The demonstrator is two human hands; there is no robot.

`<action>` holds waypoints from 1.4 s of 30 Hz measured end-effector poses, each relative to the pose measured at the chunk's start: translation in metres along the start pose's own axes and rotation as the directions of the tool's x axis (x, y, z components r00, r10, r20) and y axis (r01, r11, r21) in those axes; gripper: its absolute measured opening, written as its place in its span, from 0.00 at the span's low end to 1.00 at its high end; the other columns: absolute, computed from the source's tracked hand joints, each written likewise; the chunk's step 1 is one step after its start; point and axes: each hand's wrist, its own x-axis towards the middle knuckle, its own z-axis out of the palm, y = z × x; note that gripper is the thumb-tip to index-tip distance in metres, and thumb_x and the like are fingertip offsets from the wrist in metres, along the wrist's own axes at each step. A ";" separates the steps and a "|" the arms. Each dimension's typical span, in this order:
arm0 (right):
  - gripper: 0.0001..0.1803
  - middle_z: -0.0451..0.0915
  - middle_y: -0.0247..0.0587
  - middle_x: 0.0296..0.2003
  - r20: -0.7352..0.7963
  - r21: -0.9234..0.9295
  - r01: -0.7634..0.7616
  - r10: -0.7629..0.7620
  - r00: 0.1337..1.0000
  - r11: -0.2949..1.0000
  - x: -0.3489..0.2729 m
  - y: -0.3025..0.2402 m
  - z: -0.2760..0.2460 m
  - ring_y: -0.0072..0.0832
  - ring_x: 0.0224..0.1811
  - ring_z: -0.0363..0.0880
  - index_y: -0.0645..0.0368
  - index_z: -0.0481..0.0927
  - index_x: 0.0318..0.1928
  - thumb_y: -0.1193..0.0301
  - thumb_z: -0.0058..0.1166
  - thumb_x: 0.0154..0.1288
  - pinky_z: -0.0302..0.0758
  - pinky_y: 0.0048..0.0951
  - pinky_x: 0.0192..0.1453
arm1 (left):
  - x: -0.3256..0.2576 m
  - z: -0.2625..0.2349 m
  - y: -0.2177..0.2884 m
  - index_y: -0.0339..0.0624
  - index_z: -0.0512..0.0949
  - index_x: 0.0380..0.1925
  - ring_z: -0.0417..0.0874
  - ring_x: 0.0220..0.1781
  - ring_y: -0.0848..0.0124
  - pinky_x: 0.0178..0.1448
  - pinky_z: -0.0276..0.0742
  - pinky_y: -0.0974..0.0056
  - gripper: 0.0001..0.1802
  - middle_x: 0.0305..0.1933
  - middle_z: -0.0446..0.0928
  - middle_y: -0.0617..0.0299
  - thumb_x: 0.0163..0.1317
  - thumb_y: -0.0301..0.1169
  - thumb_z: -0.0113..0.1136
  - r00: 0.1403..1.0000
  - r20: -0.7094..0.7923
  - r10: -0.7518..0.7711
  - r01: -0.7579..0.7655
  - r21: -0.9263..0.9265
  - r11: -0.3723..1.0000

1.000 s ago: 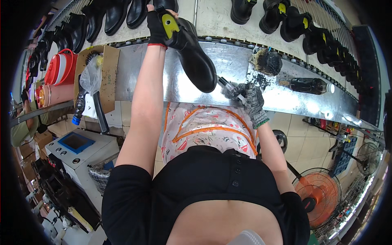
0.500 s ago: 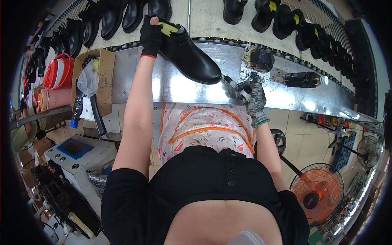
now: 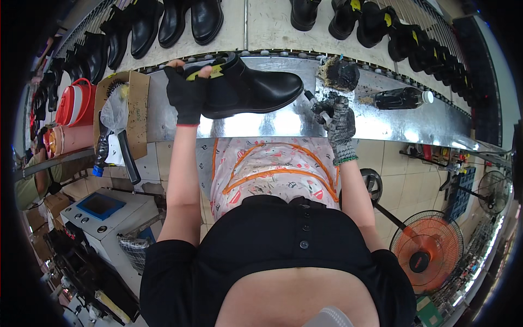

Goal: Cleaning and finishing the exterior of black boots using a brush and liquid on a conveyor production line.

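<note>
At the left I saw a cardboard box (image 3: 139, 111). Beside it, my left hand (image 3: 187, 94) was clamped on a black boot (image 3: 264, 90), toe rightward, over the metal bench (image 3: 261, 127). Well apart from it, my right hand (image 3: 342, 122) gripped a slim tool (image 3: 311, 99) near the toe. A blackened lump (image 3: 342, 75) lay farther back; right of that, a dark bottle (image 3: 400, 99).

The left hand (image 3: 186, 94) covers part of its boot (image 3: 262, 90), the right hand (image 3: 341, 121) hides much of its tool (image 3: 309, 96), and the top edge cuts boots (image 3: 207, 23) beyond the grip.
</note>
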 end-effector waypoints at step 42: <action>0.20 0.81 0.39 0.29 0.432 -0.045 0.242 -0.199 0.879 0.969 -0.067 -0.060 -0.056 0.32 0.32 0.79 0.60 0.80 0.30 0.63 0.37 0.68 0.74 0.31 0.41 | -0.106 -0.026 0.082 0.34 0.72 0.49 0.78 0.40 0.72 0.42 0.76 0.68 0.26 0.41 0.77 0.59 0.46 0.27 0.63 0.338 0.877 -0.341 0.917 -0.226 0.328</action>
